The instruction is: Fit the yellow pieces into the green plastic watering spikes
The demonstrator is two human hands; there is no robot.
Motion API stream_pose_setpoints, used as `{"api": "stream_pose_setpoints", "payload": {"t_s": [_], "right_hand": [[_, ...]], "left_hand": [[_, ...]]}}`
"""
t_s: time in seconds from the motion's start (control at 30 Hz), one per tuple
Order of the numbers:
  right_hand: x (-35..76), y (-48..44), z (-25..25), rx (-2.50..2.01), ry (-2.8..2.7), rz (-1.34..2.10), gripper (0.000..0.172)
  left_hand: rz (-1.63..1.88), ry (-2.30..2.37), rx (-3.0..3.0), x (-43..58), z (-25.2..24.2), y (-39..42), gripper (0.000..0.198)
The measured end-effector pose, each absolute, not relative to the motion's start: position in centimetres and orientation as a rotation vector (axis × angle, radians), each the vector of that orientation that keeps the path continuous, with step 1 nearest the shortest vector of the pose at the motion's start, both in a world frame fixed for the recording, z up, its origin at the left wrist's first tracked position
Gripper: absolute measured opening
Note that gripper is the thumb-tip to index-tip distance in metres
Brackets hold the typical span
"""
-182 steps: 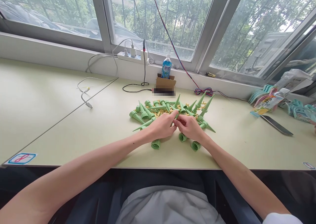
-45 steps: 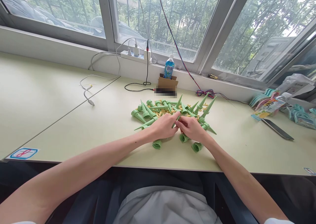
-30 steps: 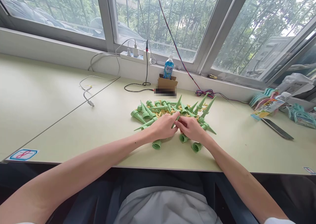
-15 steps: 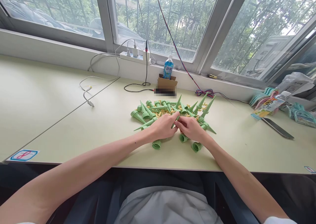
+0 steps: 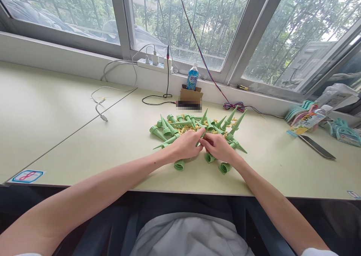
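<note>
My left hand (image 5: 186,144) is closed around a green plastic watering spike (image 5: 202,135), mostly covered by the fingers. Against its side, my right hand (image 5: 220,147) is pinched closed; whatever lies between those fingertips is hidden. Behind both hands spreads a pile of green spikes (image 5: 166,128) with ribbed caps, some upright and others lying down. Small yellow pieces (image 5: 184,129) are scattered among them. Nearer to me, a green cap (image 5: 178,165) lies below my left hand, and two more caps (image 5: 225,168) sit below my right hand, their openings facing me.
At the back, a blue bottle (image 5: 192,77) stands in a cardboard box (image 5: 191,95). A power strip (image 5: 152,64) and cables run along the window ledge. To the right lie a phone (image 5: 317,147), a drink pouch (image 5: 308,122) and hangers (image 5: 299,112). The table's front edge (image 5: 191,192) passes under my forearms.
The hands and the pile keep almost the same position. Only a very slight shift of the whole view shows.
</note>
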State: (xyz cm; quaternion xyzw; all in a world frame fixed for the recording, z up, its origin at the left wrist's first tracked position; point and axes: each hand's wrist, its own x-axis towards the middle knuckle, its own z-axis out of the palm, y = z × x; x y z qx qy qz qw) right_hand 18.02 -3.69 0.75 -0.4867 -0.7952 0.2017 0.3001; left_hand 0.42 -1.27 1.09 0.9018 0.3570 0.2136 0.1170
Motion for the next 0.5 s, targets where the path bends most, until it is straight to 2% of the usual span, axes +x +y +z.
{"api": "stream_pose_setpoints", "payload": {"t_s": [0.5], "right_hand": [[18.13,-3.64,0.59,-1.288,-2.148,0.49,0.037]], "left_hand": [[0.581,1.065,2.605,0.32,1.26,-1.31,0.029]]}}
